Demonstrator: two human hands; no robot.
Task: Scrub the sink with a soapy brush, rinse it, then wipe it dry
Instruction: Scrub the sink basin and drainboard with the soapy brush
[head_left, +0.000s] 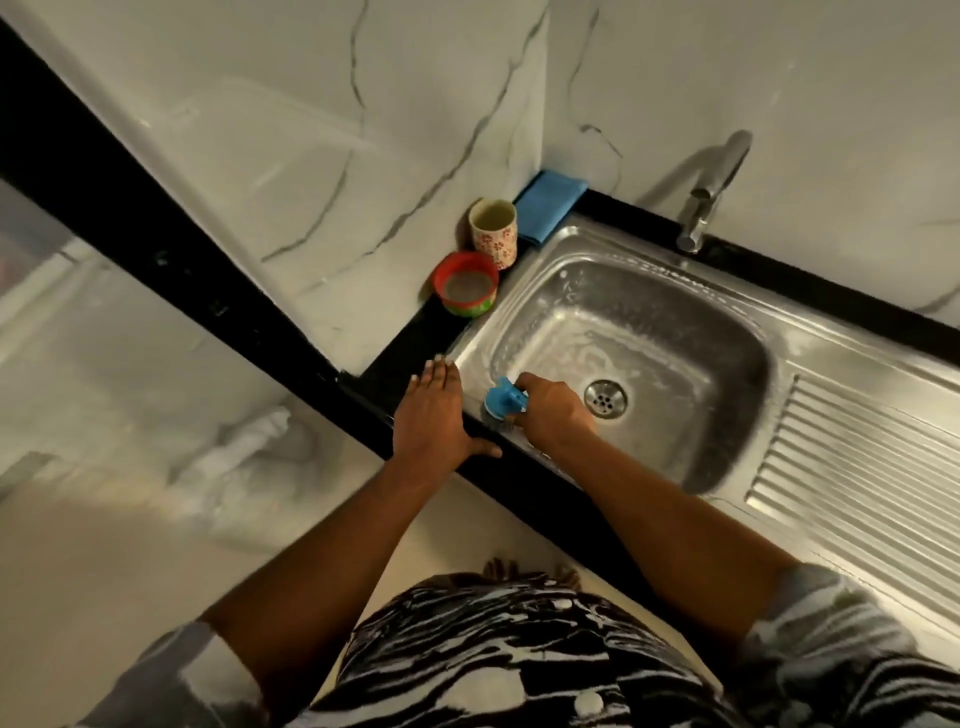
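- Fingers (535, 385) of the right hand (558, 415) curl tight around the blue scrub brush (505, 402), bristles down at the near-left rim of the steel sink (623, 241).
- Looks like light, stiff plastic, likely slick with suds; the top knob's the place to hold.
- Left hand (431, 410) lies flat, fingers straight, on the black counter edge (410, 348).
- Blue cloth (550, 205) sits near the tap (701, 208).

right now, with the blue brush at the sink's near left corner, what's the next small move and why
Probably drag the blue plastic brush, gripped by the right hand, rightward along the near wall of the stainless steel sink. Suds streak the basin floor, but that wall looks darker, unsoaped, and the left hand braces flat on the black counter edge.
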